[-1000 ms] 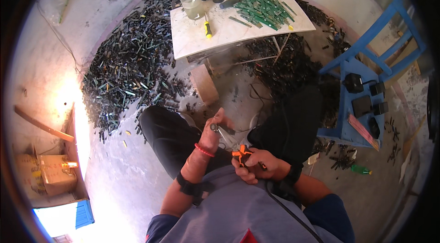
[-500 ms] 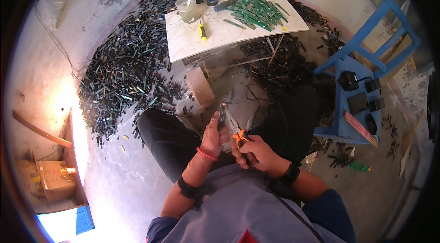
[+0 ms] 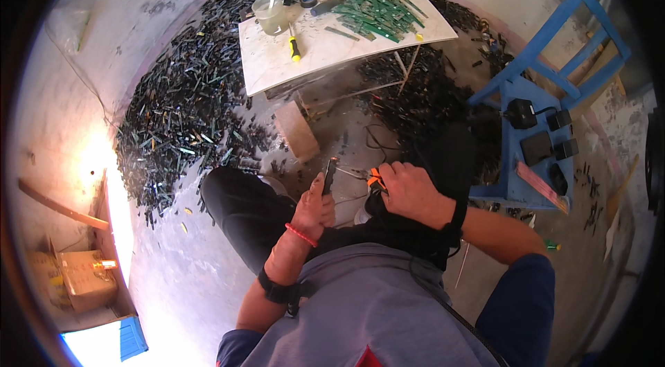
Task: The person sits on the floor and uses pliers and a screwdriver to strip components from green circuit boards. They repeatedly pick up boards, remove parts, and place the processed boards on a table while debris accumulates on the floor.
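Note:
A narrow dark strip-like piece (image 3: 330,174) stands upright in my left hand (image 3: 314,209), its fingers closed round the lower part. The piece's upper end shows a small orange-brown spot. My right hand (image 3: 415,192) grips a pair of pliers (image 3: 375,179) by orange-and-black handles. The metal jaws point left at the dark piece; whether they touch it I cannot tell. Both hands are above my lap, between my spread knees.
Ahead stands a low white table (image 3: 277,75) bearing a heap of green strips (image 3: 377,14), a screwdriver (image 3: 294,48), a plastic tub (image 3: 270,17) and a tape roll (image 3: 308,1). Dark pieces (image 3: 187,97) pile on the floor. A blue chair (image 3: 512,180) holding black devices is right.
My right hand has turned over, back upward, with its elbow swung out right. The pliers have gone from upright and slanting to lying nearly level. My left hand still holds the dark piece.

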{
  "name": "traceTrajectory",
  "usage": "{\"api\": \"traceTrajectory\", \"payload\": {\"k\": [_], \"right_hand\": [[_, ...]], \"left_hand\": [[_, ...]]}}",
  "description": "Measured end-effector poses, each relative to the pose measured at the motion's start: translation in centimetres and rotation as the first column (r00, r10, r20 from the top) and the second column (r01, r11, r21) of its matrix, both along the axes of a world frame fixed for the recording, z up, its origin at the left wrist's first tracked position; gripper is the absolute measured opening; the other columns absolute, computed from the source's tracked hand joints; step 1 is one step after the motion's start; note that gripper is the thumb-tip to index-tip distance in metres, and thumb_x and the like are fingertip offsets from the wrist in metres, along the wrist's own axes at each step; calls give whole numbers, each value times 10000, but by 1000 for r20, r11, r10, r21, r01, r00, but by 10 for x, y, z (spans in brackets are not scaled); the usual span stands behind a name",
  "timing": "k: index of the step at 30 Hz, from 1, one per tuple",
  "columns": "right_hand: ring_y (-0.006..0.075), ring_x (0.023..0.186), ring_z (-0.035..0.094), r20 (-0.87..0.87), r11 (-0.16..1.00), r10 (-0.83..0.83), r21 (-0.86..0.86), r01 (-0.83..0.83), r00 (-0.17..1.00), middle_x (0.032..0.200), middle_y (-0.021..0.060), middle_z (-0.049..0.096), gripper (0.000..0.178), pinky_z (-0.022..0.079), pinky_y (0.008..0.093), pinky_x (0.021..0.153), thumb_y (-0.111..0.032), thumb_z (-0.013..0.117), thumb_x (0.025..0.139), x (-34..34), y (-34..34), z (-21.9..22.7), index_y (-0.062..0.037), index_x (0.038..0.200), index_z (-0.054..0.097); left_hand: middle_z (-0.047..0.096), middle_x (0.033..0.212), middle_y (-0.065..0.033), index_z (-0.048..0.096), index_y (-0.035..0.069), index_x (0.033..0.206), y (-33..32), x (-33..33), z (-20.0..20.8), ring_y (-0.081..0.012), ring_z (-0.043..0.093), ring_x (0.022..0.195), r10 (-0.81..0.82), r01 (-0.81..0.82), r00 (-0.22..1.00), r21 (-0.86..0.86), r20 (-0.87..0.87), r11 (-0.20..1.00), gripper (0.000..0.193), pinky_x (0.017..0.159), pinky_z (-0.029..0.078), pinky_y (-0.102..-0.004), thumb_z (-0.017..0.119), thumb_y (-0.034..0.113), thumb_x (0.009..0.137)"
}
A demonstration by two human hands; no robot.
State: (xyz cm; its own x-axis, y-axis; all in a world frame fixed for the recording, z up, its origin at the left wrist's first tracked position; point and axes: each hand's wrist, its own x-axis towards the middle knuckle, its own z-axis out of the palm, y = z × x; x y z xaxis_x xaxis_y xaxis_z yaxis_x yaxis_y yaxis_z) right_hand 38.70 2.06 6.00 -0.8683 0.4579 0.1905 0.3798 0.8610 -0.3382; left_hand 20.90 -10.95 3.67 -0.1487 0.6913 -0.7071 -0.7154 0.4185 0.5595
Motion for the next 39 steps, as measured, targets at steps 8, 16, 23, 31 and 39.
{"api": "traceTrajectory", "payload": {"k": [8,16,23,31,39], "right_hand": [[326,680,593,112,998,24,-65,-17,993,707,168,571,192,475,401,582,-118,605,679,-5,10,13,-5,817,534],[241,577,569,244,658,8,-732,179,970,695,133,588,201,447,353,503,-161,566,734,2,17,-4,-5,860,559],[109,525,472,71,-498,-72,-867,26,995,685,39,504,184,377,251,441,-157,534,756,19,-3,-12,-13,871,536],[125,549,448,17,-685,-81,-727,-43,997,700,46,499,190,372,268,462,-151,519,780,20,-41,-22,-19,916,524],[151,578,450,17,-688,-54,-726,-25,998,728,68,511,228,385,298,494,-165,502,786,25,-35,-18,4,938,521]], "left_hand": [[191,463,69,257,192,542,2,-9,-23,-80,179,364,-38,29,977,44,211,999,547,375,171,-247,417,587,884],[283,459,29,373,146,558,1,-16,-14,-105,233,358,-21,24,995,-28,100,999,574,386,216,-262,401,639,851],[391,505,-14,447,107,616,-7,-21,-21,-124,298,388,5,-8,994,29,107,1000,554,403,246,-250,426,603,863],[439,544,-17,476,102,701,-4,-14,-4,-110,382,450,62,-64,997,-34,-45,997,395,415,282,-234,520,447,889],[470,571,1,529,58,754,-17,-10,12,-75,397,486,-9,112,915,234,-403,966,327,459,304,-220,537,349,900]]}}
